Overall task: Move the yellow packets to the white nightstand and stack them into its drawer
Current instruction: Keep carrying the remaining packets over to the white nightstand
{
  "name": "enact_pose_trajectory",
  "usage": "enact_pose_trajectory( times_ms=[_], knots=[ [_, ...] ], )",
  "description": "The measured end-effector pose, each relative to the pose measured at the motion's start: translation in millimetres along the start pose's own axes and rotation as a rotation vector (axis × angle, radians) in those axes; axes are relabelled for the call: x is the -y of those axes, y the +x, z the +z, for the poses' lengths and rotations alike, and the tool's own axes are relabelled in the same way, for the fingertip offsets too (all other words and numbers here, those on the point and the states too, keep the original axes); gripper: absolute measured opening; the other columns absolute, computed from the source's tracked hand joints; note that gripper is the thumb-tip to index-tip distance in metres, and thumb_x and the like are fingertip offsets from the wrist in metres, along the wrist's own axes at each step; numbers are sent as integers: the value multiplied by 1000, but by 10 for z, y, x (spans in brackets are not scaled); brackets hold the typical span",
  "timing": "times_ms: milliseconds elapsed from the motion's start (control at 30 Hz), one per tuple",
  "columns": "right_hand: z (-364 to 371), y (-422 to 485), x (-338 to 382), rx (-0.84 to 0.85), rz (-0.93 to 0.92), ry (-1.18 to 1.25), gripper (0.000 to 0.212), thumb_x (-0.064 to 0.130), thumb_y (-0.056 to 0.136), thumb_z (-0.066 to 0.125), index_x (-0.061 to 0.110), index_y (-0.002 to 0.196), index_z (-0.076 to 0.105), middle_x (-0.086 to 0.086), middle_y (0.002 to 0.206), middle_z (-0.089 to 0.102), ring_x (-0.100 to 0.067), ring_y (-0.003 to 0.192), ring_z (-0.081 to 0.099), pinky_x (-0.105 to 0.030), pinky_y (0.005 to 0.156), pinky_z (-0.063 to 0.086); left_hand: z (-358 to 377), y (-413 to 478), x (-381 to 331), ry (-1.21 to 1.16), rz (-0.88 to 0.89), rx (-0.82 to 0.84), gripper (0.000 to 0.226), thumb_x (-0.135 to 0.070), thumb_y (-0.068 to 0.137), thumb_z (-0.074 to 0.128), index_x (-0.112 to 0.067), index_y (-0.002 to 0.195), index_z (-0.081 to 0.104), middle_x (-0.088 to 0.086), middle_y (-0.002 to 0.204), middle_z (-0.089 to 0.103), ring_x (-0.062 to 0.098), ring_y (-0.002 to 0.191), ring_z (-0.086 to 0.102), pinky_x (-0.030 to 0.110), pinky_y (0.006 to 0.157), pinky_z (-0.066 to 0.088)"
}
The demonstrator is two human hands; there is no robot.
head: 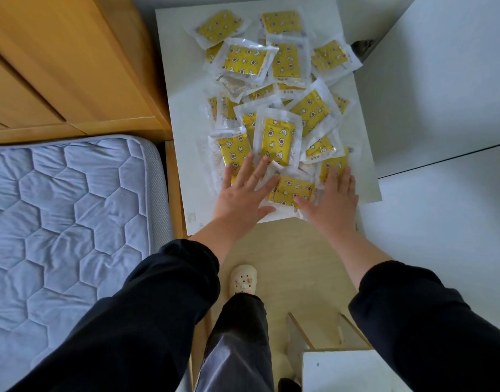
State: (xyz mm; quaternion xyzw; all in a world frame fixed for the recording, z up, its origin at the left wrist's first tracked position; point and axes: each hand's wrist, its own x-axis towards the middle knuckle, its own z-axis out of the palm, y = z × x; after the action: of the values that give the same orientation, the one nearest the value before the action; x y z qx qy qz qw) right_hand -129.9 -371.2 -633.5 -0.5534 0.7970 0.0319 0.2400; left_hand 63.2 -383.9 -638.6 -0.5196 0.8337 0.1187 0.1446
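Several yellow packets [277, 140] in clear wrappers lie scattered in a loose heap across a white tabletop [178, 80]. My left hand [241, 190] rests flat, fingers spread, on the packets at the near edge. My right hand [332, 198] lies flat too, on the packets just to the right. One yellow packet [289, 190] sits between both hands. Neither hand grips anything. The white nightstand [345, 372] shows at the bottom right, with an open wooden-edged drawer [297, 339] in front of it.
A wooden cabinet [68, 66] stands to the left of the table. A bed with a blue quilted mattress [68, 216] fills the left side. My legs and a cream clog [243, 280] stand on the pale wood floor. White walls lie to the right.
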Motion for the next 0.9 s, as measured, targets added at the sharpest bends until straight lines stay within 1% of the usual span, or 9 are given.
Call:
enact_pose_trajectory(
  times_ms=[133,233,400,500,767,900],
  knots=[
    [3,107,91,-42,-31,45,103,61,81,59,10,152,3,-13,160,-5,-29,147,-3,-50,117,10,-32,85,73,-15,-37,-8,69,-61,95,27,-39,150,-9,0,157,-27,28,143,-27,56,112,-12],
    [0,205,171,-52,-35,51,101,60,83,56,10,152,2,-13,160,-4,-29,148,-3,-48,118,10,-53,174,138,-25,-65,-22,69,-61,95,26,-39,150,-10,0,157,-27,29,143,-27,57,112,-11],
    [-30,296,256,-55,-39,34,100,61,85,54,10,153,1,-13,160,-5,-30,147,-3,-48,118,10,-100,258,205,-19,-66,-42,69,-62,95,25,-39,150,-9,1,158,-25,30,144,-25,57,112,-10],
    [-32,251,245,-74,-41,39,99,61,85,54,9,152,4,-14,160,-4,-29,147,-1,-49,117,10,-103,227,203,-25,-66,-47,69,-61,95,26,-38,151,-8,2,157,-26,30,144,-25,57,112,-11],
    [-19,85,176,-111,-100,84,92,55,88,54,9,152,9,-14,160,-1,-28,148,0,-46,119,11,-167,154,105,-32,-66,-60,69,-58,97,26,-32,152,-5,3,157,-27,28,143,-26,55,113,-10],
    [-78,23,181,-131,-153,71,85,53,90,52,9,151,12,-14,160,1,-27,148,2,-45,119,11,-225,82,25,-20,-81,-64,69,-57,97,23,-31,152,-10,4,157,-27,28,143,-26,55,114,-10]
  ],
)
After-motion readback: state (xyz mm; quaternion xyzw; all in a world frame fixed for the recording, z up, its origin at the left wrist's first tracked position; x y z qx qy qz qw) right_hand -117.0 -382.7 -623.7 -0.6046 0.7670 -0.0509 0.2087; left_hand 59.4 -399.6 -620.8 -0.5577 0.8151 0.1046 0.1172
